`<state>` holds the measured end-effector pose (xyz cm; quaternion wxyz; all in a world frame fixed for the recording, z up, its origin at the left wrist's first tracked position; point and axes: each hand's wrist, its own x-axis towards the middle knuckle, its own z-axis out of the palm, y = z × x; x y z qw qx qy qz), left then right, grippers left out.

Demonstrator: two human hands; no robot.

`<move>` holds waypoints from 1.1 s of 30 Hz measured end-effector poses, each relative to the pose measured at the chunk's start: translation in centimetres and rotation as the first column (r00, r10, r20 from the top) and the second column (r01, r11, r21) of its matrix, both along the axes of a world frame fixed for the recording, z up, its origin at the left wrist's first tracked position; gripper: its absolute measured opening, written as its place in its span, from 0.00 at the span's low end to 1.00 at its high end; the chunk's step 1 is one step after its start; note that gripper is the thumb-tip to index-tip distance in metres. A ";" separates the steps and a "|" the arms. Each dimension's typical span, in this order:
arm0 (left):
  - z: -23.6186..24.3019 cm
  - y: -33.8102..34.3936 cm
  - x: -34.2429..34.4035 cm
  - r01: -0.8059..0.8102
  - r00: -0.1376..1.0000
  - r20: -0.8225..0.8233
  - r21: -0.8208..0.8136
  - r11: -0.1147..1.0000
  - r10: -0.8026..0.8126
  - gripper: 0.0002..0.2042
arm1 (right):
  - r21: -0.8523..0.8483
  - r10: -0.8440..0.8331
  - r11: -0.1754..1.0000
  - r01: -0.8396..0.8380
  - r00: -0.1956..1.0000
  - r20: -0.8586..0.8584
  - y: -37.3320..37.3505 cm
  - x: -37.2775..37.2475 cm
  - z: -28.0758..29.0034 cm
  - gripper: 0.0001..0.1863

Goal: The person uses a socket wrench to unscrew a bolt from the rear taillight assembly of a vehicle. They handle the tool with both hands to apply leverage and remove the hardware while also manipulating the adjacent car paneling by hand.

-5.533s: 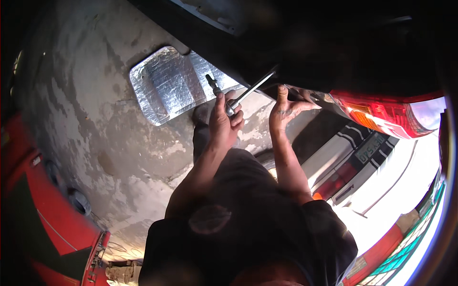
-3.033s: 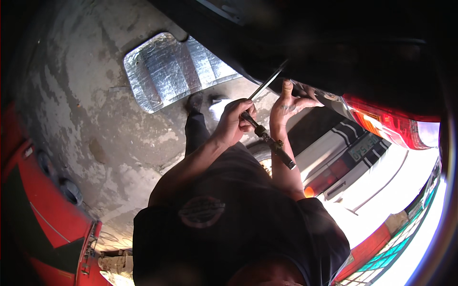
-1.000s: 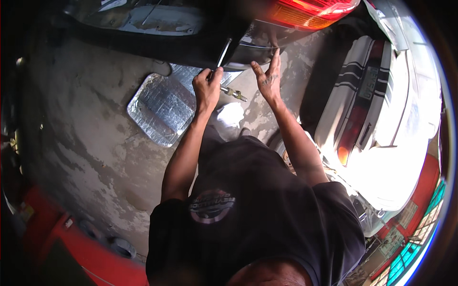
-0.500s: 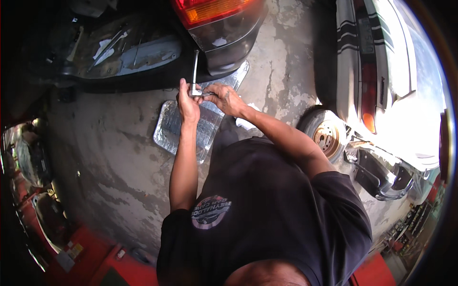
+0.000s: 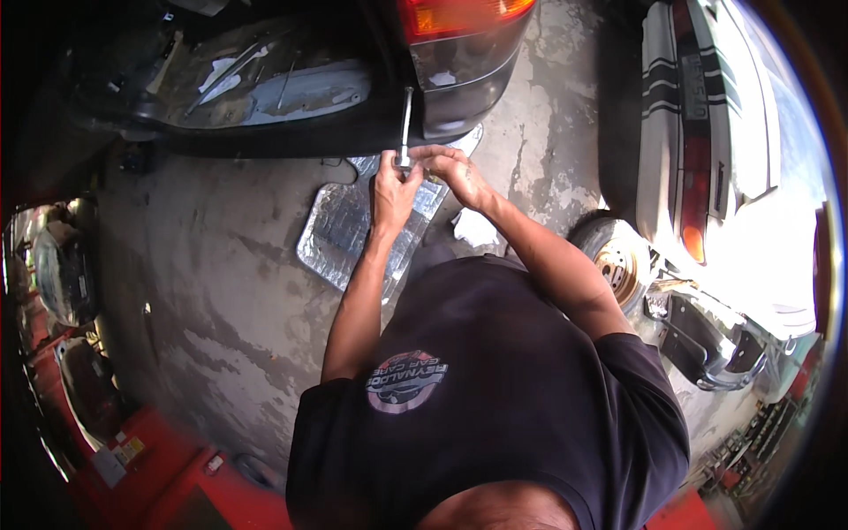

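A long silver socket wrench [image 5: 405, 124] stands out away from me, its thick head at the near end between my hands. My left hand [image 5: 392, 201] is closed around that head with fingers and thumb. From the right, my right hand [image 5: 459, 178] reaches in, its fingertips bent at the wrench head; whether they pinch a small part there is hidden. Just beyond the wrench tip are the dark car's rear edge and its bumper [image 5: 459, 99]. Below my hands a silver reflective sheet [image 5: 331, 221] lies on the floor.
The dark car's open rear holds a grey panel [image 5: 309, 93] and thin rods. Its red and orange tail light [image 5: 468, 19] is at the top. A white cloth or paper [image 5: 475, 228] lies near me. At right stand a white car [image 5: 655, 115] and a wheel [image 5: 618, 265].
The whole view has shifted, with the scene sitting further right. My left thumb, upright before, is now folded down against the wrench head; my right fingers have shifted at the head.
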<state>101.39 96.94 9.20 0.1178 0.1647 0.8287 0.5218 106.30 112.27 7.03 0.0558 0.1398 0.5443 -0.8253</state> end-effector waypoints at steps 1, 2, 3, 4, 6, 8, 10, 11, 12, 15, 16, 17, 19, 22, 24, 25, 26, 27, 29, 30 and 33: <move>0.4 0.3 0.1 0.007 1.000 -0.001 -0.062 0.998 -0.007 0.13 | -0.095 -0.037 0.995 0.042 0.998 0.052 -0.1 -0.2 0.0 0.24; 0.3 0.2 0.0 0.017 1.000 -0.013 -0.067 0.998 -0.018 0.13 | -0.102 -0.104 0.988 0.117 0.986 0.129 -0.7 -0.7 0.7 0.23; -0.1 0.2 0.1 0.001 0.994 -0.107 -0.050 0.999 -0.007 0.13 | 0.037 -0.070 0.997 0.066 0.992 0.107 -1.4 -1.3 1.3 0.22; -0.8 -0.1 0.1 -0.009 0.992 -0.127 -0.079 0.997 -0.001 0.13 | 0.179 -0.032 0.984 0.017 0.996 0.085 -2.0 -2.0 2.0 0.21; -2.9 -0.4 0.2 -0.046 0.989 -0.141 -0.043 0.998 0.040 0.16 | 0.411 -0.045 0.912 0.010 0.996 0.077 -3.1 -3.2 2.7 0.16; -2.7 -0.3 0.9 -0.071 0.996 -0.041 0.179 0.981 0.080 0.19 | 0.355 -0.139 0.928 0.109 0.989 0.060 -3.2 -3.5 1.1 0.16; -2.7 -0.5 0.9 -0.078 0.997 0.042 0.414 0.907 0.067 0.22 | 0.347 -0.207 0.921 0.177 0.977 0.053 -3.4 -3.8 0.7 0.14; -2.8 -0.9 1.2 -0.192 0.967 0.244 0.501 0.844 0.075 0.21 | 0.339 -0.204 0.925 0.171 0.977 0.062 -3.6 -4.0 0.5 0.14; -2.9 -1.5 2.1 -0.317 0.899 0.435 0.558 0.767 0.054 0.19 | 0.331 -0.201 0.929 0.167 0.977 0.072 -3.6 -4.1 0.1 0.14; -4.5 -2.3 3.6 -0.652 0.458 0.865 0.483 0.584 -0.204 0.18 | 0.322 -0.214 0.930 0.179 0.974 0.079 -3.8 -4.4 -0.3 0.14; -4.2 -2.3 3.2 -0.639 0.351 0.856 0.515 0.572 -0.379 0.21 | 0.334 -0.226 0.923 0.190 0.972 0.071 -4.2 -4.4 0.2 0.14; -4.0 -2.1 2.7 -0.629 0.229 0.812 0.545 0.555 -0.538 0.25 | 0.344 -0.239 0.916 0.204 0.969 0.062 -4.5 -4.4 0.6 0.14; -4.0 -0.8 1.7 -0.674 0.228 0.812 0.530 0.514 -0.537 0.28 | 0.428 -0.217 0.893 0.139 0.966 0.138 -4.6 -4.0 2.4 0.15; -4.3 1.3 0.7 -0.730 0.203 0.845 0.467 0.499 -0.494 0.25 | 0.506 -0.239 0.848 0.158 0.966 0.099 -3.7 -3.4 2.7 0.14; -3.7 2.4 0.3 -0.733 0.197 0.853 0.456 0.505 -0.483 0.23 | 0.472 -0.211 0.870 0.141 0.973 0.098 -2.9 -3.2 2.2 0.14; -3.1 2.1 0.2 -0.737 0.212 0.851 0.463 0.493 -0.481 0.22 | 0.441 -0.198 0.889 0.125 0.972 0.126 -3.2 -3.2 3.0 0.14; -2.9 2.2 0.1 -0.774 0.181 0.845 0.438 0.457 -0.503 0.20 | 0.433 -0.170 0.896 0.093 0.975 0.142 -3.1 -3.4 3.6 0.15; -2.2 2.4 0.2 -0.806 0.187 0.843 0.425 0.412 -0.505 0.19 | 0.424 -0.143 0.903 0.061 0.976 0.163 -2.7 -3.3 3.9 0.15; -2.3 2.7 0.0 -0.813 0.149 0.847 0.398 0.424 -0.510 0.18 | 0.457 -0.069 0.888 0.046 0.997 0.034 -1.5 -2.7 3.0 0.16; -3.0 2.8 -0.1 -0.823 0.156 0.813 0.421 0.382 -0.561 0.16 | 0.482 -0.051 0.875 0.057 0.998 -0.025 -0.6 -2.3 2.4 0.17; -3.8 2.5 -0.4 -0.882 0.130 0.764 0.380 0.279 -0.631 0.19 | 0.411 -0.221 0.881 0.234 0.972 -0.080 3.4 -1.1 0.3 0.19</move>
